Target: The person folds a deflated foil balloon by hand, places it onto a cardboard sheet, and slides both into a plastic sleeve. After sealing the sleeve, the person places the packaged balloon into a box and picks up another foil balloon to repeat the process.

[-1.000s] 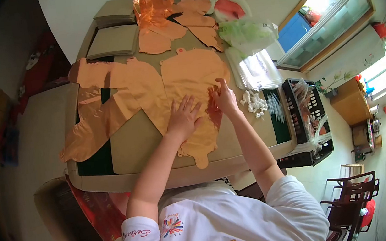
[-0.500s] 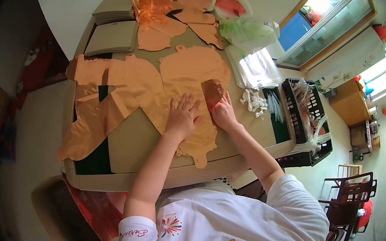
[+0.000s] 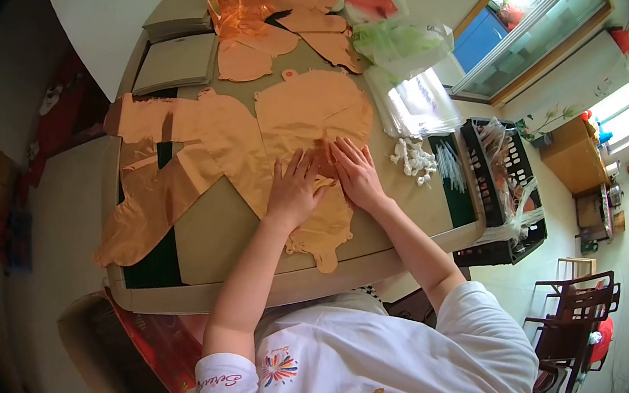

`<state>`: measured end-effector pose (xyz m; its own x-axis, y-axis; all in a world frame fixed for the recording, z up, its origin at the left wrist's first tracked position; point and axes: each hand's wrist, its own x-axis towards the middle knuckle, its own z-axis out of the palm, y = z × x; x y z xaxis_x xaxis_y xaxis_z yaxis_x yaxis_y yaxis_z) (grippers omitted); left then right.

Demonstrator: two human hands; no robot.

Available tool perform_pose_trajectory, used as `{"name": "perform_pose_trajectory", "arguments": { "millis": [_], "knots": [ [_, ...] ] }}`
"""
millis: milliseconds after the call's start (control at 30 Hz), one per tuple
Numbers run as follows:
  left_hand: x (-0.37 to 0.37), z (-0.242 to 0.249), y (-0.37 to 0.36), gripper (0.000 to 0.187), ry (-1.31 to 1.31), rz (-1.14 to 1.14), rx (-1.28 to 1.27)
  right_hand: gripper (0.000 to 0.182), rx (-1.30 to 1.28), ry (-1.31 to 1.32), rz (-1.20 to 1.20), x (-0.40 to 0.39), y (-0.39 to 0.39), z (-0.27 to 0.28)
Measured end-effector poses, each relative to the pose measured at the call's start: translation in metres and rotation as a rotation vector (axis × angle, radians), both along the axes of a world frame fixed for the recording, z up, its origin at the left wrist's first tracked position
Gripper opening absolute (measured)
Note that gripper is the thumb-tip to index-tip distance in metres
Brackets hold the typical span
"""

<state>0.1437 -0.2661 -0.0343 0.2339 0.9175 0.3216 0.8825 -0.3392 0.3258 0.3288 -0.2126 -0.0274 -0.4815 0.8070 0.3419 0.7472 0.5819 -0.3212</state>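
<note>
A flat, uninflated copper-coloured foil balloon [image 3: 312, 110] lies in front of me, its rounded wide end away from me and a tabbed narrow end near the table's front edge. My left hand [image 3: 294, 191] rests on its middle, palm down with fingers stretched out. Beside it, my right hand [image 3: 358, 177] lies flat on the balloon's right part, fingers extended over a small darker patch of foil. Neither hand grips anything. Touching on the left is another flat foil balloon [image 3: 223, 141], with a shiny creased foil piece [image 3: 149, 193] spread out beyond it.
More copper foil [image 3: 249, 16] lies at the back, near stacked grey-brown cardboard sheets [image 3: 176, 62]. On the right are clear plastic bags [image 3: 417, 105], small white pieces [image 3: 414, 161], thin white sticks [image 3: 449, 166] and a black crate [image 3: 496, 174] against the table [image 3: 263, 285].
My right hand has opened from a closed grip and moved slightly up, now flat. The folded-over foil flap there now lies mostly flattened. My left hand has barely moved.
</note>
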Motion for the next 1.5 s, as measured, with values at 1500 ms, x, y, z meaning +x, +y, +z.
{"name": "perform_pose_trajectory", "arguments": {
  "millis": [1500],
  "knots": [
    [0.003,0.007,0.058,0.049,0.054,0.031,-0.136,0.034,-0.365,0.046,0.066,0.017,0.078,0.049]
  ]
}}
